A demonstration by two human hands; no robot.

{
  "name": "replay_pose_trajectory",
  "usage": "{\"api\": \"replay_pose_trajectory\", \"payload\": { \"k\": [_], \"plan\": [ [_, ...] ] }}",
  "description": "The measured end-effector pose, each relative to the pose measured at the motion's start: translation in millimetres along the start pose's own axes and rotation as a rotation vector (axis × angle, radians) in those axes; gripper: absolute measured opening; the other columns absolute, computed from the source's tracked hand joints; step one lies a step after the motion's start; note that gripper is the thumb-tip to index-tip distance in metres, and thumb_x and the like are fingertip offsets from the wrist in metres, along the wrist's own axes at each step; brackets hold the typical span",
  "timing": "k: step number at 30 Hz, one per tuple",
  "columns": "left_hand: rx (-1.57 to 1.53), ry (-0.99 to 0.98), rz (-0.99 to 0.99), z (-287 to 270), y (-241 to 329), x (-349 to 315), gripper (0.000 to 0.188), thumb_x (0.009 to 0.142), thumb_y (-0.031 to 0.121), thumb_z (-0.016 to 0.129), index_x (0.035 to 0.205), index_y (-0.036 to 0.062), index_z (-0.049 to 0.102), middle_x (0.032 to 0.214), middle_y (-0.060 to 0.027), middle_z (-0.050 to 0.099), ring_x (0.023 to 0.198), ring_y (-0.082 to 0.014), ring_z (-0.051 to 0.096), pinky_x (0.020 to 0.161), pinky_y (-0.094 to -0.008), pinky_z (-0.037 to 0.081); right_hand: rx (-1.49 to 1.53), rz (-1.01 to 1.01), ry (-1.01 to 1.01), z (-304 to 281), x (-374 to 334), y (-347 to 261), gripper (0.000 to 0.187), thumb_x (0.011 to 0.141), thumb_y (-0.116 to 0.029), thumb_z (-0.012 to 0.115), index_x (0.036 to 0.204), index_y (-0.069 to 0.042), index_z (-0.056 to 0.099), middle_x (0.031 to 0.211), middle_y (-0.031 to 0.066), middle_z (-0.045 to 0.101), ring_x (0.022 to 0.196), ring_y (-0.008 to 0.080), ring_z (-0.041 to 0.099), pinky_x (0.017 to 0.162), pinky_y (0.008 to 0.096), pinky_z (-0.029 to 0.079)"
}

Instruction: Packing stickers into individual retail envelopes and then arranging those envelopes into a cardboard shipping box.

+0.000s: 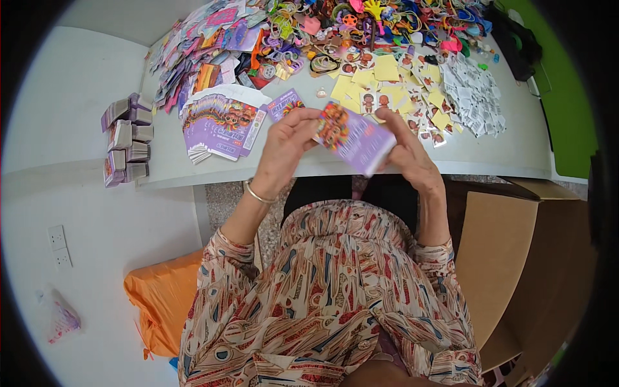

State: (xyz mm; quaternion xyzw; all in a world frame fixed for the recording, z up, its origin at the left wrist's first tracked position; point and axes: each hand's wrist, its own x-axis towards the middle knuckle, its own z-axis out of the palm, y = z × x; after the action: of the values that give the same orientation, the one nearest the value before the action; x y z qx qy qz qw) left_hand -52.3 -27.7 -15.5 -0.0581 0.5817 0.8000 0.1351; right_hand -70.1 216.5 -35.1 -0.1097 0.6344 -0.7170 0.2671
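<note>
A flat purple printed packet [356, 140] with a colourful doll picture is held tilted over the table's near edge, slightly blurred. My left hand [285, 143] pinches its left edge between thumb and fingers. At the opposite side my right hand [411, 153] grips the right edge, fingers partly behind it. Just beyond my left hand lies another purple packet [278, 107], partly covered. To its left, a fanned stack of purple packets [222, 129] shows white flaps along the top. Yellow paper squares [387, 67] and small character stickers [376, 102] lie beyond my right hand.
Small colourful trinkets [348, 29] heap along the back, beside piled printed cards [187, 58]. White slips [474, 97] lie at the right. Bundled packets [127, 142] stand at the left edge. An open cardboard box [496, 258] and an orange bag [164, 290] flank me below.
</note>
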Motion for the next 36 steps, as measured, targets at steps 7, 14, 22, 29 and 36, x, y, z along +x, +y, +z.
{"api": "replay_pose_trajectory", "payload": {
  "k": [7, 14, 22, 29, 36],
  "plan": [
    [-0.383, -0.011, -0.234, 28.6, -15.8, 2.4, 0.023, 0.093, 0.007, 0.056, 0.113, -0.0032, 0.058, 0.109, -0.0117, 0.063, 0.1, -0.0232, 0.064, 0.09, -0.0387, 0.054, -0.358, -0.422, 0.277, 47.2, 4.5, 9.0, 0.116, 0.059, -0.034, 0.09, 0.145, 0.0, 0.02, 0.132, 0.02, 0.047, 0.112, 0.0291, 0.053, 0.094, 0.0393, 0.045],
    [-0.225, -0.134, -0.27, 32.4, -9.0, 8.2, 0.027, 0.092, 0.008, 0.057, 0.116, -0.0034, 0.057, 0.111, -0.0117, 0.064, 0.099, -0.0202, 0.064, 0.088, -0.0321, 0.052, -0.459, -0.323, 0.457, 35.9, -0.2, 6.1, 0.091, 0.063, -0.024, 0.085, 0.135, 0.003, 0.036, 0.114, 0.0204, 0.055, 0.094, 0.0301, 0.061, 0.083, 0.0384, 0.05],
    [1.184, 0.28, 0.433, -86.6, 36.7, 104.1, 0.024, 0.086, 0.019, 0.066, 0.102, 0.0002, 0.067, 0.083, -0.0073, 0.069, 0.073, -0.0136, 0.063, 0.068, -0.0261, 0.05, -0.664, -0.275, 0.47, 31.0, -6.6, 4.1, 0.081, 0.066, -0.018, 0.082, 0.13, 0.007, 0.039, 0.111, 0.0207, 0.057, 0.099, 0.0296, 0.059, 0.085, 0.0383, 0.048],
    [1.438, 0.466, 0.547, -83.4, 15.1, 144.8, 0.032, 0.076, 0.03, 0.073, 0.092, 0.003, 0.064, 0.073, -0.0135, 0.066, 0.067, -0.0306, 0.065, 0.064, -0.0383, 0.051, -0.791, -0.199, 0.443, 33.2, -9.8, 8.5, 0.084, 0.067, -0.014, 0.079, 0.133, 0.008, 0.032, 0.115, 0.0248, 0.049, 0.108, 0.0404, 0.048, 0.092, 0.0447, 0.043],
    [1.409, 0.465, 0.56, -100.4, 19.9, 151.6, 0.026, 0.079, 0.023, 0.07, 0.096, 0.003, 0.065, 0.081, -0.0139, 0.069, 0.071, -0.0261, 0.067, 0.065, -0.0355, 0.052, -0.925, -0.161, 0.453, 37.1, -6.1, 0.8, 0.092, 0.066, -0.018, 0.082, 0.139, 0.005, 0.031, 0.11, 0.0231, 0.052, 0.102, 0.0382, 0.051, 0.088, 0.0433, 0.044]
  ]
}}
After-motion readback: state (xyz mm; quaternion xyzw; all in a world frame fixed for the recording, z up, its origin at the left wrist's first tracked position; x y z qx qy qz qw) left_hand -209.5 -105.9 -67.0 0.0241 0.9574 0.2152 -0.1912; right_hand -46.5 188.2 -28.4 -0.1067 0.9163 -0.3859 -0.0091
